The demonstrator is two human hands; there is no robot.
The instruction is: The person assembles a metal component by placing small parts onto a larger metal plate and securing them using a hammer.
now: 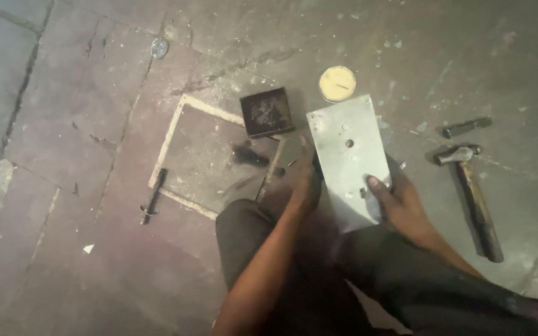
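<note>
— What have I got hold of?
— A pale grey metal plate (pixel 350 162) with small holes, on the floor (pixel 94 261) before my knees. My left hand (pixel 305 183) presses its left edge; my right hand (pixel 400 208) grips the right edge, its fingers hidden underneath.

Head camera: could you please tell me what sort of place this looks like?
Probably a rough metal workshop, with the work done on the floor. A hammer lies on the stained, cracked concrete floor, and both hands, left and right, hold a drilled metal plate beside a dark square block.
</note>
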